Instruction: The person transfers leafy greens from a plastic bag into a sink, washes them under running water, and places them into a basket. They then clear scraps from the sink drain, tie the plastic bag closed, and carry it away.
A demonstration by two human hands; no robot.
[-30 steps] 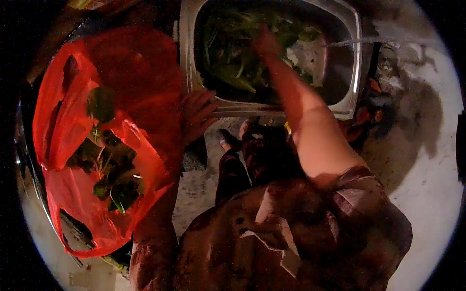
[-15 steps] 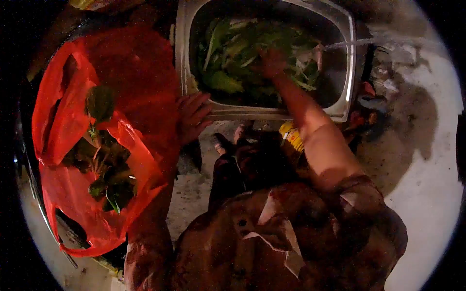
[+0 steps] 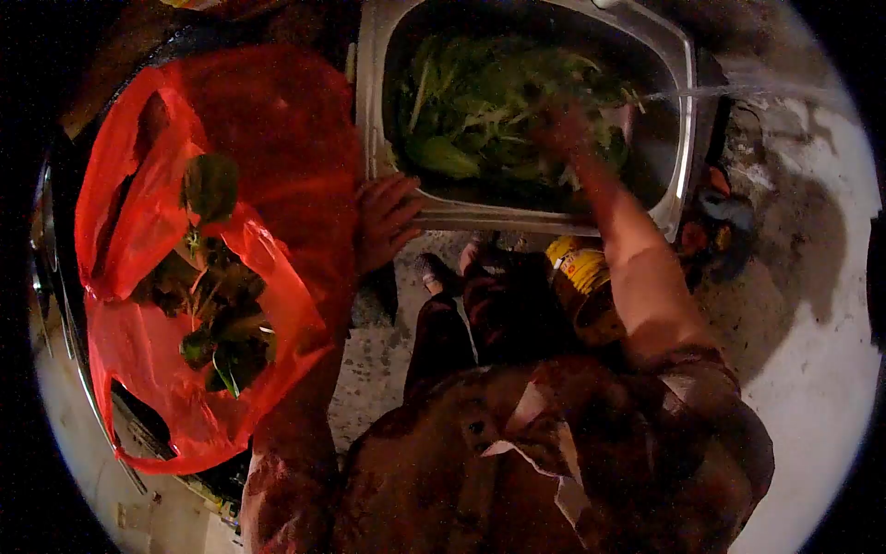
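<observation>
I cannot tell the grip of my blurred right hand [image 3: 565,134], but rough stirring could bruise the leafy greens [image 3: 450,157] in the metal sink [image 3: 517,220] at one o'clock, my left hand [image 3: 386,217] with fingers apart at its edge.

Vs. a second ago: our right hand [image 3: 561,129] has moved nearer the metal basin's [image 3: 517,220] near rim and further right inside it. Greens [image 3: 450,158] have shifted, covering more of the pale patch toward the basin's right. We now see more of the yellow container [image 3: 580,268] just past the basin's near rim.
</observation>
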